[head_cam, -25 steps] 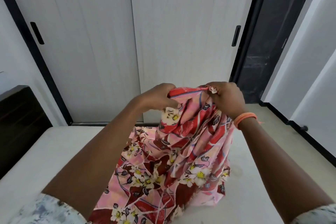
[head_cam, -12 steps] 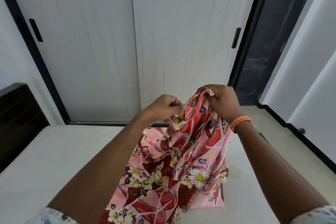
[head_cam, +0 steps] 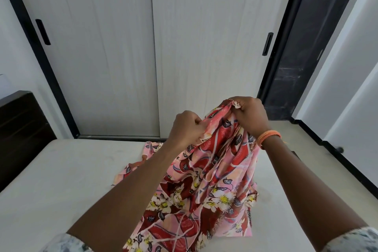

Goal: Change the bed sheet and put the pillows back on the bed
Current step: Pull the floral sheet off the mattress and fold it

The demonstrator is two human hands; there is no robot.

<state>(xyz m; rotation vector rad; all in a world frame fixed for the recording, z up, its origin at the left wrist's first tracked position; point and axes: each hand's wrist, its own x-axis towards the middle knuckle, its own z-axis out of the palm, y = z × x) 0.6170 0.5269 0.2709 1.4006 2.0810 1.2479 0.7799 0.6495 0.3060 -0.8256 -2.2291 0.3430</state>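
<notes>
Left hand (head_cam: 187, 127) and right hand (head_cam: 250, 115), both clenched on the upper edge of a floral bed sheet (head_cam: 206, 180), which hangs onto the bare mattress (head_cam: 61, 180).

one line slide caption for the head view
Both hands grip a bunched red floral bed sheet above a bare white mattress.

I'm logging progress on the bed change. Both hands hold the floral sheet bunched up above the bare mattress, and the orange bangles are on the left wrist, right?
Not quite: the head view shows the orange bangles on the right wrist. The rest holds: left hand and right hand both grip the bunched floral sheet above the bare mattress.
</notes>
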